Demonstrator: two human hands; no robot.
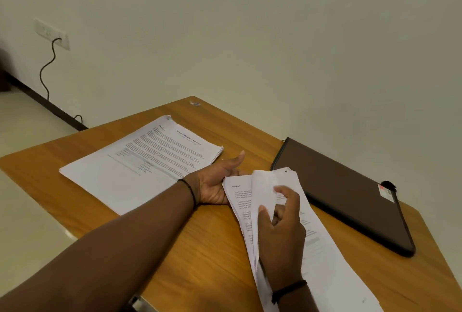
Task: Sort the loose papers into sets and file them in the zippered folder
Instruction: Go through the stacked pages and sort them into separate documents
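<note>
A sheaf of printed papers (322,249) is held above the wooden table (212,249) at the centre right. My left hand (217,184) lies palm up under its far left edge, thumb raised; its fingers are hidden beneath the sheets. My right hand (282,231) pinches a top sheet between thumb and fingers and lifts it off the page marked "Section". A second stack of printed papers (140,161) lies flat on the left of the table. The dark brown zippered folder (350,194) lies closed at the right, with a small sticker near its right corner.
The table stands against a pale wall (250,37). A wall socket (51,33) with a black cable (45,72) is at the far left, above a light floor. A small metal object (138,303) shows at the table's near edge.
</note>
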